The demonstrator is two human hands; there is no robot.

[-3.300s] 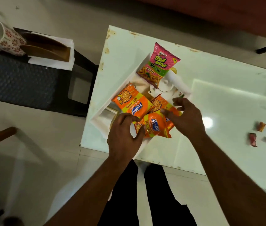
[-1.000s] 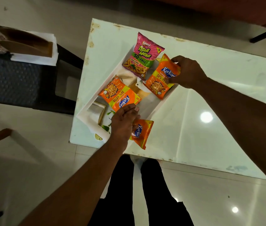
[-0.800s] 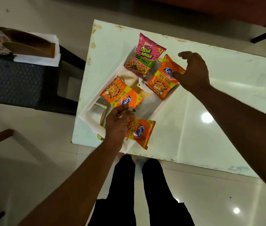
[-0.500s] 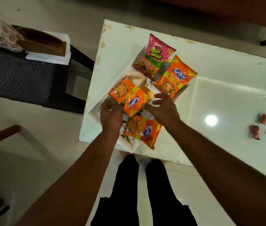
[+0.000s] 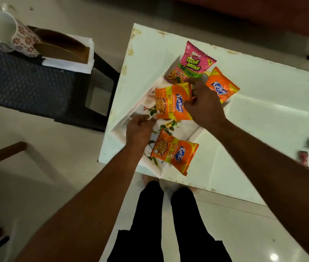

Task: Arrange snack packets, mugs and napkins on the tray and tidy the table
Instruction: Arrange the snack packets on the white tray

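A white tray (image 5: 131, 114) with a leaf print lies cornerwise on the white table (image 5: 263, 110). On it are a pink Bingo packet (image 5: 193, 63) at the far end, an orange Kurkure packet (image 5: 223, 86) to the right, a middle orange packet (image 5: 170, 104) and a near orange packet (image 5: 174, 152) overhanging the tray's rim. My right hand (image 5: 202, 104) pinches the middle packet's far right edge. My left hand (image 5: 140, 129) touches its near left corner with its fingers curled.
Left of the table stands a dark woven stool (image 5: 36, 86) bearing white napkins (image 5: 68, 63), brown wooden pieces (image 5: 62, 48) and floral mugs (image 5: 11, 35). Small wrapper scraps (image 5: 308, 150) lie on the table at the right. My legs stand at the table's near edge.
Both hands have closed on the middle orange packet and turned it more lengthwise on the tray. The near orange packet now lies free at the tray's near end.
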